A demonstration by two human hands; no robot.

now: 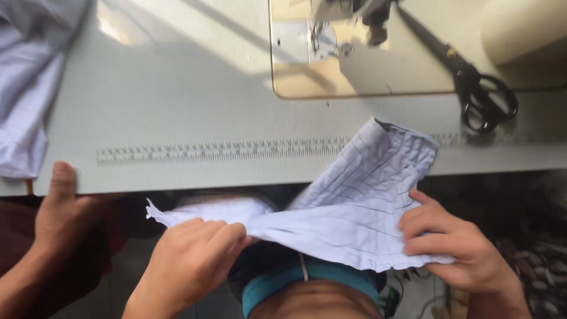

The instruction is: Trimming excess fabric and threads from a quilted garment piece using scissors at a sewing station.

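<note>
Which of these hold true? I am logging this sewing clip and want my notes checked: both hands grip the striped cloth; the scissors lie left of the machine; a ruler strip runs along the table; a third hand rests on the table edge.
1. Both the left hand and the right hand grip the white striped cloth. True.
2. The black scissors lie left of the sewing machine. False: they lie on its right side, handles toward the table's front edge.
3. A ruler strip runs along the table. True.
4. Another person's hand lies flat on the cloth. False: it rests on the table edge at far left, apart from the cloth.
</note>
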